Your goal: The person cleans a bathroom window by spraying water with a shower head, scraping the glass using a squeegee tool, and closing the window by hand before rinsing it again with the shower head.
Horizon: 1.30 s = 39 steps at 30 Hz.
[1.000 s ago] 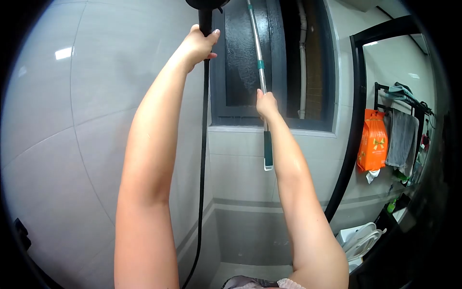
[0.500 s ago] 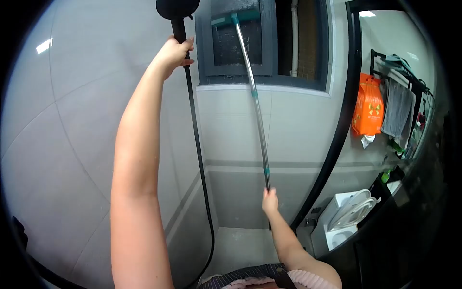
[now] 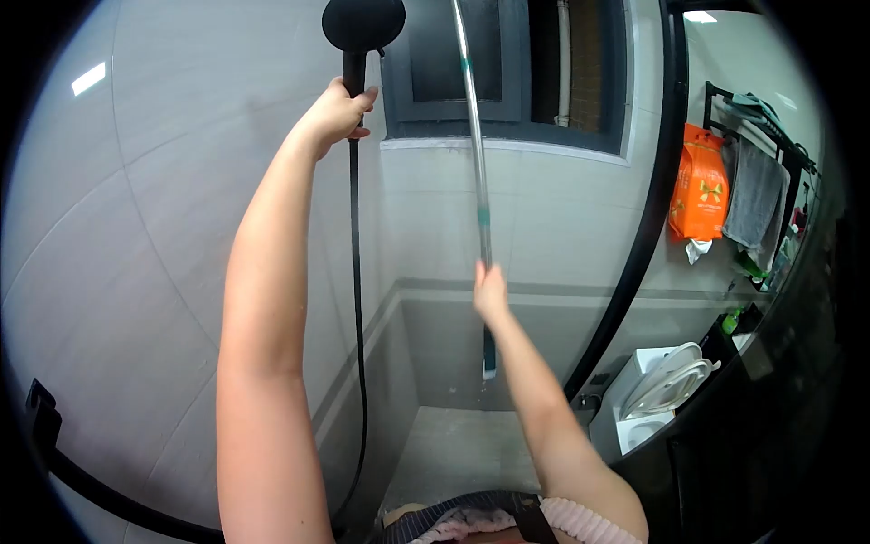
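My left hand point(image 3: 335, 116) is closed around the handle of a black shower head point(image 3: 364, 24), whose round face is raised before the window. A black hose point(image 3: 356, 263) hangs down from it. My right hand point(image 3: 491, 294) grips the lower part of a silver and teal squeegee pole point(image 3: 475, 136). The pole leans up across the grey-framed window point(image 3: 503, 113), and its head is out of view past the top edge. Below my fist, the pole's teal end with a white tip shows near the wall.
Grey tiled walls point(image 3: 172, 236) surround me. A black door frame point(image 3: 630, 290) rises at the right. Beyond it are a white toilet point(image 3: 648, 399) with its lid raised, an orange tissue pack point(image 3: 700, 186) and a grey towel point(image 3: 757, 195). A black rail point(image 3: 109, 499) runs at lower left.
My right hand has moved up with the squeegee pole, and the teal head has slid upward out of view. The shower head sits slightly lower and further right in view.
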Tool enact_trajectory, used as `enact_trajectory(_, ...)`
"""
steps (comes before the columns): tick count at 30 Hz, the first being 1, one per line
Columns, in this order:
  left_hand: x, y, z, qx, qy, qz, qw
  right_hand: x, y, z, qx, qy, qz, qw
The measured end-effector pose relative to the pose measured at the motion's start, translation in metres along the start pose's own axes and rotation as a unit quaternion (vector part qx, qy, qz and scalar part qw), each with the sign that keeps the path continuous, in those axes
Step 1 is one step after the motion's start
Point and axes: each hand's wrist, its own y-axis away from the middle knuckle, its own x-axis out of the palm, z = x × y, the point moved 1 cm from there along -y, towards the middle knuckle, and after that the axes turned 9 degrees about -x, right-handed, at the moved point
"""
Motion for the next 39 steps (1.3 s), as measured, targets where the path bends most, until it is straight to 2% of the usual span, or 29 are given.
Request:
enact_trajectory(3, 0.005, 0.003, 0.008, -0.007, -0.007, 0.007, 1.000, -0.033, -0.066, 0.045, -0.025, 0.019, -0.026, 0.999)
enact_trajectory(6, 0.011, 0.005, 0.021, -0.024, -0.010, 0.021, 0.999, -0.025, -0.052, 0.004, -0.026, 0.032, -0.025, 0.999)
enact_trajectory(9, 0.012, 0.004, 0.026, -0.032, -0.022, 0.039, 0.998, -0.009, 0.027, -0.072, 0.035, 0.056, -0.013, 0.998)
enact_trajectory(13, 0.014, 0.005, 0.025, -0.026, -0.001, 0.042, 0.999, -0.003, 0.179, -0.160, 0.120, 0.116, 0.031, 0.985)
enact_trajectory(15, 0.014, 0.003, 0.024, -0.021, 0.000, 0.050, 0.999, 0.000, 0.253, -0.195, 0.130, 0.092, 0.033, 0.987)
enact_trajectory(16, 0.014, 0.003, 0.023, -0.020, 0.001, 0.059, 0.998, 0.002, 0.282, -0.201, 0.101, 0.084, 0.020, 0.991)
enact_trajectory(17, 0.013, 0.003, 0.022, -0.015, 0.001, 0.058, 0.998, 0.011, 0.299, -0.203, 0.176, 0.105, 0.059, 0.977)
enact_trajectory(21, 0.012, 0.004, 0.013, -0.001, -0.001, 0.064, 0.998, 0.045, 0.256, -0.145, 0.134, 0.020, 0.038, 0.990)
enact_trajectory(24, 0.012, 0.006, -0.003, 0.021, -0.001, 0.062, 0.998, 0.074, 0.190, -0.096, 0.139, 0.019, 0.067, 0.988)
enact_trajectory(26, 0.011, 0.001, -0.011, 0.036, 0.003, 0.060, 0.998, 0.083, 0.125, -0.059, 0.107, -0.032, 0.047, 0.993)
enact_trajectory(27, 0.011, 0.001, -0.017, 0.048, 0.007, 0.053, 0.997, 0.076, 0.082, -0.032, 0.072, -0.060, 0.042, 0.995)
enact_trajectory(30, 0.007, 0.005, -0.035, 0.064, 0.002, 0.043, 0.997, 0.052, -0.080, 0.041, -0.093, -0.076, -0.074, 0.990)
enact_trajectory(32, 0.004, 0.003, -0.044, 0.065, -0.021, 0.023, 0.997, -0.005, -0.185, 0.110, -0.110, -0.054, -0.057, 0.991)
enact_trajectory(33, 0.004, 0.003, -0.048, 0.068, -0.020, 0.022, 0.997, -0.038, -0.214, 0.146, -0.127, -0.070, -0.089, 0.985)
enact_trajectory(34, 0.002, 0.004, -0.053, 0.080, -0.008, 0.006, 0.997, -0.067, -0.232, 0.181, -0.127, -0.058, -0.099, 0.985)
enact_trajectory(36, -0.001, 0.003, -0.060, 0.094, 0.007, -0.013, 0.996, -0.089, -0.250, 0.215, -0.140, -0.119, -0.129, 0.974)
enact_trajectory(39, -0.006, -0.001, -0.072, 0.104, 0.013, -0.030, 0.994, -0.081, -0.225, 0.202, -0.177, -0.060, -0.155, 0.970)
